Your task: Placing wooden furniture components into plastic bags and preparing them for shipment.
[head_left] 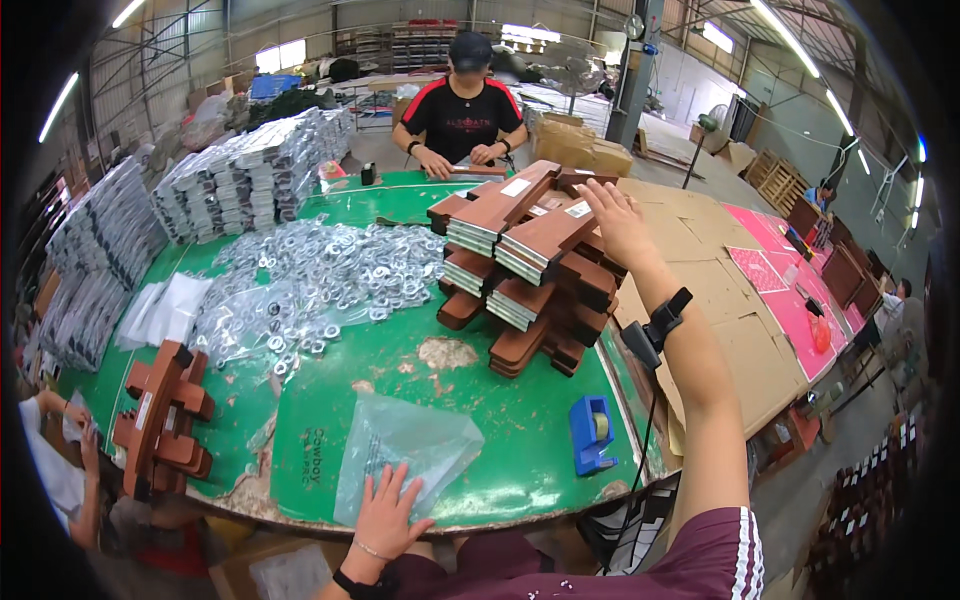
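- Left hand (pixel 385 512): fingers spread flat, palm down, pressing the near edge of a clear plastic bag (pixel 405 450) that lies on the green table (pixel 520 420). A dark band sits on the wrist.
- Clear plastic bag: directly under and beyond the left hand's fingertips, crumpled, its far corner pointing away from the person.
- Right hand (pixel 615 222): reached far forward, fingers loosely open and laid on the top right of a stack of brown wooden pieces (pixel 525 265). Whether it grips a piece cannot be told. A black device is strapped to the wrist, with a cable trailing down along the forearm.
- Stack of brown wooden pieces: under and to the left of the right hand, criss-crossed in layers, several with white labels and pale striped ends.
- Blue tape dispenser (pixel 591 432): on the table, to the right of the left hand and just beyond it, near the table's edge.
- Heap of metal rings in clear bags (pixel 320 285): well beyond the left hand, left of the stack.
- Smaller pile of brown wooden pieces (pixel 160 420): far to the left of the left hand.
- Cardboard sheets (pixel 720 290): beneath the right forearm's far side.
- Another person (pixel 462 110): beyond the stack, both hands at the table's far edge.
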The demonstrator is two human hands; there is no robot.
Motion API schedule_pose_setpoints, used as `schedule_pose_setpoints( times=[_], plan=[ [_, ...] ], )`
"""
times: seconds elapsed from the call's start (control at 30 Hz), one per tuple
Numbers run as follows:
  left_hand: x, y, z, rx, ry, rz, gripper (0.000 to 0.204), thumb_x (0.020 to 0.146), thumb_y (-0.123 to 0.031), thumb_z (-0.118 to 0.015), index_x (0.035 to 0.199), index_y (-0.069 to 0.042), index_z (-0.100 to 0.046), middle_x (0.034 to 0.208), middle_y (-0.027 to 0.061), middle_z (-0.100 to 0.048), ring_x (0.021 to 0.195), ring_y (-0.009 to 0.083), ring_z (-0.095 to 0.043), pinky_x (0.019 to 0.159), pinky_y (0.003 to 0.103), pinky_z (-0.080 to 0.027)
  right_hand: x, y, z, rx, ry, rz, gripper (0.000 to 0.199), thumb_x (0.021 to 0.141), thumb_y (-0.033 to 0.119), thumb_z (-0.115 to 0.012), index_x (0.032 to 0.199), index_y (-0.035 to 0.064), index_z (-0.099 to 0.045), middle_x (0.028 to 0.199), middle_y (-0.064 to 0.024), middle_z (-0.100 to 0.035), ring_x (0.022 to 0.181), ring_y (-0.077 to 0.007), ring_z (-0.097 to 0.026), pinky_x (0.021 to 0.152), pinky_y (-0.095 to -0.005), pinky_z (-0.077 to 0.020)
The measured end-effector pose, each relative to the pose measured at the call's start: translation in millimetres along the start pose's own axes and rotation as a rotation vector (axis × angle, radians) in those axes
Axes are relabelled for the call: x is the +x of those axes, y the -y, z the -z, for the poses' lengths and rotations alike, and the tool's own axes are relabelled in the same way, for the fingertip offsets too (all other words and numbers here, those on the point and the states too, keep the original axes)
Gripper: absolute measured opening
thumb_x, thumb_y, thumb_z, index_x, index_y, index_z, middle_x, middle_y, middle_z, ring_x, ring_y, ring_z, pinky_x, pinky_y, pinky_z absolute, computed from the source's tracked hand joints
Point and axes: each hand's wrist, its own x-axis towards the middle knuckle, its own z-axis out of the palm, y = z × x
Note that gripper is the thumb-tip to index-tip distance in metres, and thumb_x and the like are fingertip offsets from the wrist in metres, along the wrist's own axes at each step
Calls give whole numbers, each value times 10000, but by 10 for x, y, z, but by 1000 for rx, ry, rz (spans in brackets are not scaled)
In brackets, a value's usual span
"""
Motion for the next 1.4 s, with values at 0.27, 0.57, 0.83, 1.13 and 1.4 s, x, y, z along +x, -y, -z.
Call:
schedule_pose_setpoints(
  times=[0.27, 0.57, 0.83, 1.13, 1.4],
  plan=[
    [50, 7, -97, -19, 56, 60, 629, 727, -475, -664, 1194, -68, -558, 1110, 185, -535, 1135, 392, -462, 1010, 596, -266, 320, -171, -56, -70, 420, 94, 844, 728, 8, -616, 1452, 253, -258, 1397, -86, -412, 1341, -310, -312, 1110, -555, -182],
    [-2, -14, -7, -26, 86, 93, 484, 738, -469, -647, 925, -27, -590, 1044, 198, -538, 1083, 395, -472, 1011, 604, -251, 297, -194, 2, 153, 518, 225, 603, 627, 114, -672, 1201, 60, -495, 1186, -208, -538, 1188, -361, -466, 1003, -477, -362],
    [23, 5, -127, -7, 20, 55, 575, 725, -441, -683, 1123, -43, -565, 1201, 238, -485, 1193, 435, -403, 1015, 621, -242, -238, -403, 427, 419, 285, 106, 589, 555, 140, -779, 1069, 13, -519, 995, -198, -592, 962, -355, -564, 838, -389, -462],
    [237, -277, 234, 42, 140, 89, 722, 660, -430, -753, 1292, -175, -515, 1474, 228, -228, 1337, 446, -246, 1051, 622, -205, -1716, -964, 630, 292, 112, -566, 580, 664, 318, -760, 1051, -51, -536, 932, -236, -605, 906, -353, -600, 797, -403, -475],
    [229, -382, 63, 58, 213, -122, 770, 712, -498, -699, 1313, -74, -469, 1476, 173, -268, 1358, 410, -239, 1077, 573, -214, -3177, -1112, -217, 273, 473, -828, 604, 640, 396, -775, 993, -63, -604, 925, -263, -646, 872, -381, -640, 764, -427, -503]
  ],
)
